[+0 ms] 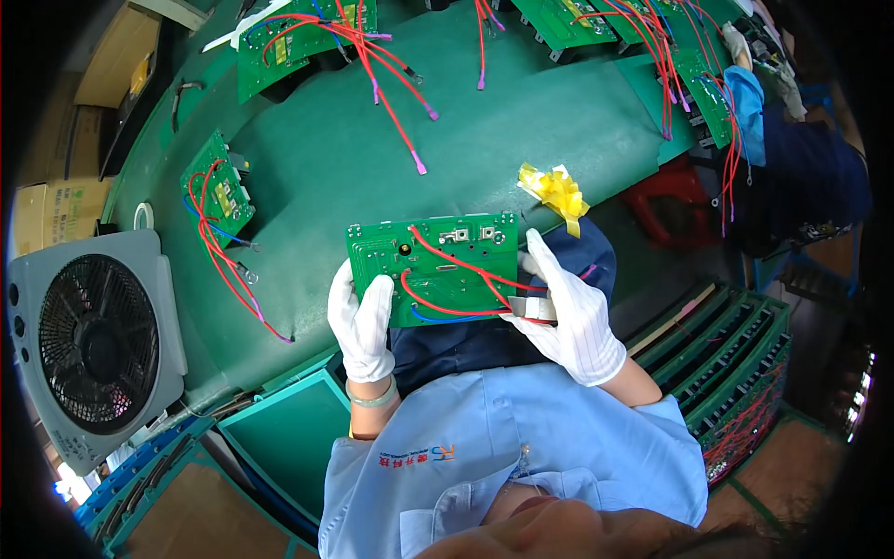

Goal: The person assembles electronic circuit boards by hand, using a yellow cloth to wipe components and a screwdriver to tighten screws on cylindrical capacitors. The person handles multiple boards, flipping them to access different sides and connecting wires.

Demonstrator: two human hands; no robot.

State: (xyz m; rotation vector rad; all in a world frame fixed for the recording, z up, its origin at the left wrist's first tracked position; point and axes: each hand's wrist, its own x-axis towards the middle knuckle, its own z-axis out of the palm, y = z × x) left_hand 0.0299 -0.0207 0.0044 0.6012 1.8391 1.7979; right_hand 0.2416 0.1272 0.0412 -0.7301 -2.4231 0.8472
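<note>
A green circuit board point(438, 265) is held up in front of my chest, at the near edge of the table. Red wires and one blue wire run across its face toward the right. My left hand point(363, 321), in a white glove, grips the board's left edge, its thumb on the face. At the right edge my right hand point(577, 321), also gloved, closes around the board and the gathered wires. A small silver-grey piece point(532, 308) sits at its fingertips; its kind I cannot make out. Beyond that hand lies crumpled yellow tape point(557, 194).
The green tabletop point(345, 149) carries more wired boards, one at left point(219, 191) and several along the far side. A grey box fan point(98, 345) stands at left. Racked boards point(736, 373) are at lower right. A co-worker's blue sleeve point(745, 107) shows at upper right.
</note>
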